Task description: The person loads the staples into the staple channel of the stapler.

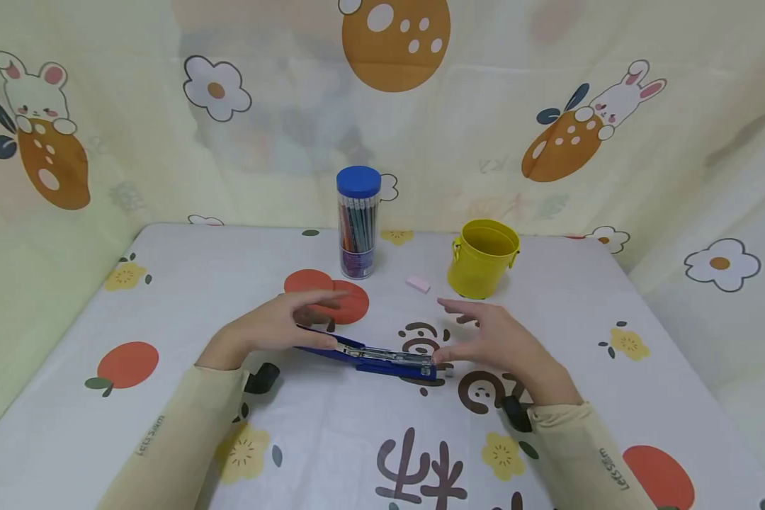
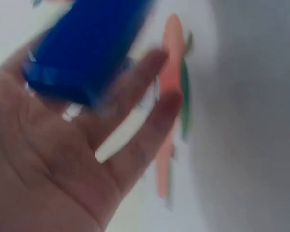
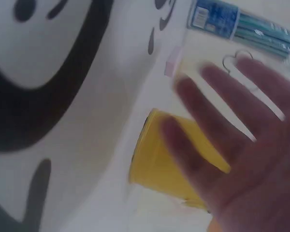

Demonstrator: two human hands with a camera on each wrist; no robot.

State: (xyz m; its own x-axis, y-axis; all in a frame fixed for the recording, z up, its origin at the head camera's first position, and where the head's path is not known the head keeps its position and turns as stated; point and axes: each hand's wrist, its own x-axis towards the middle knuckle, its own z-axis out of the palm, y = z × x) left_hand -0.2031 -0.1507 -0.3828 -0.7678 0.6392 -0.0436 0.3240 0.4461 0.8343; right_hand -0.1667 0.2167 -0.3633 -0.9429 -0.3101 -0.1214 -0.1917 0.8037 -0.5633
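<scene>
A blue stapler [image 1: 395, 363], unfolded with its metal staple channel facing up, is held over the table in front of me. My left hand [image 1: 287, 322] grips its left end, thumb along the near side. In the left wrist view the blue body of the stapler [image 2: 87, 48] crosses the fingers, blurred. At the right end my right hand [image 1: 494, 336] has its thumb tip at the channel's end, while its other fingers extend forward. Those fingers [image 3: 217, 121] look spread and straight in the right wrist view, gripping nothing there.
Behind the hands stands a clear tub of pencils [image 1: 358, 227] with a blue lid. A pink eraser [image 1: 418, 284] lies right of it, beside a yellow bucket [image 1: 478, 265]. The table has a patterned cloth [image 1: 331, 439]; a printed curtain [image 1: 280, 163] hangs at the back.
</scene>
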